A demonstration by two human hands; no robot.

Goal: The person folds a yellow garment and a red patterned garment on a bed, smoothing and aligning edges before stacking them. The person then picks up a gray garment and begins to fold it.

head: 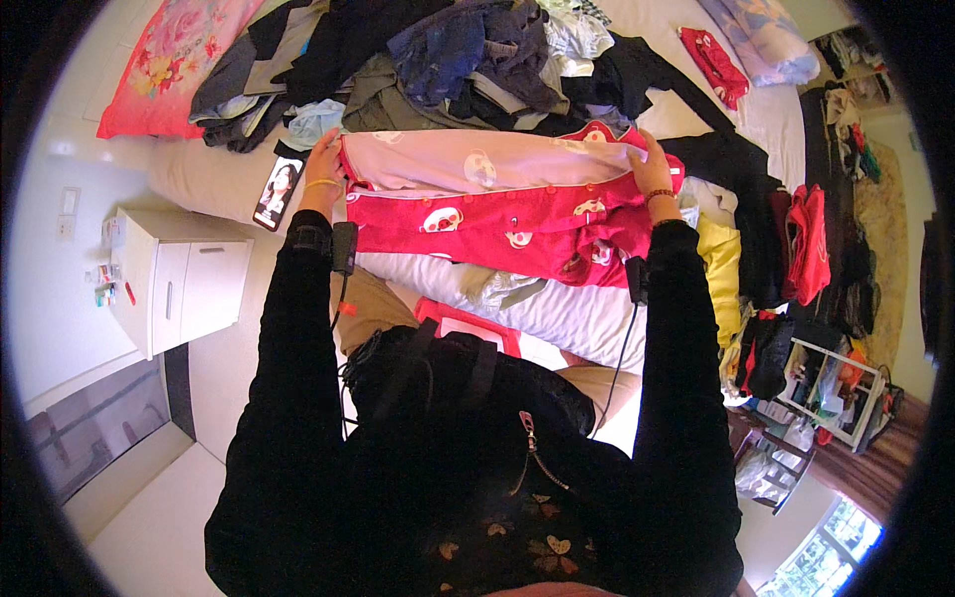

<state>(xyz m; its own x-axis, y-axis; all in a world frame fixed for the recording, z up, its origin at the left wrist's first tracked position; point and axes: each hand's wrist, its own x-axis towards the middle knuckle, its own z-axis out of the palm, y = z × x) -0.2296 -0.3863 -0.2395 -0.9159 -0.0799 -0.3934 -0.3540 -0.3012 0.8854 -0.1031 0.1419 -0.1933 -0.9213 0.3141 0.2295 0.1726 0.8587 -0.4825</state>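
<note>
A red buttoned pajama top (477, 216) with pale cartoon faces and a lighter pink reverse side is stretched sideways between my two hands, above the near edge of a bed. My left hand (324, 168) grips its left end. On the right, my right hand (653, 175) holds the other end near a bunched red part. Beyond the garment lies a heap of dark clothes (448, 60). A smartphone (280, 190) with a lit screen lies just left of my left hand, beside a light blue cloth (317, 123).
A floral pink pillow (179, 67) is at the upper left, above a white cabinet (198, 276). Folded red clothing (715, 67) lies at the upper right. Yellow clothing (720, 276) and a red garment (806, 242) are on the right, near a white rack (835, 388).
</note>
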